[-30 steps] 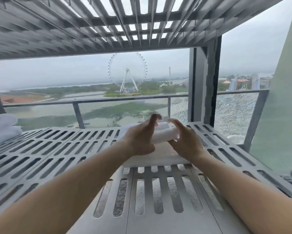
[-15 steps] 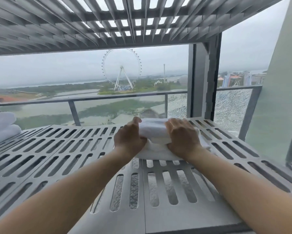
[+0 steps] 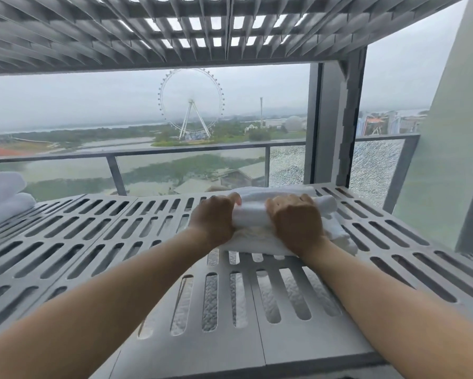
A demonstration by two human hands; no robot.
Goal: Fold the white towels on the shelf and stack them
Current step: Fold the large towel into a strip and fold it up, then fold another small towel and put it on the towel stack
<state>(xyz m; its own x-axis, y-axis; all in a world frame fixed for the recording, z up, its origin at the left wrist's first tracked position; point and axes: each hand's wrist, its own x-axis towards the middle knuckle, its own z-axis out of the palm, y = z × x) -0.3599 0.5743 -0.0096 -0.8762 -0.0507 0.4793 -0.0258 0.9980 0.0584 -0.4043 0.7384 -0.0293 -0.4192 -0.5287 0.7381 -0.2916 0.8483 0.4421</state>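
Here both hands (image 3: 215, 218) (image 3: 297, 222) grip a soft rolled towel (image 3: 253, 214).

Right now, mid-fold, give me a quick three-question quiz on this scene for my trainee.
1. True or false: the left hand and right hand both grip the white towel.
2. Where is the stack of folded towels? A) far left B) right of the hands C) on the floor.
3. Fill in: the gripped towel is not lifted; it rests on the ____.
Key: 1 true; 2 A; 3 shelf.
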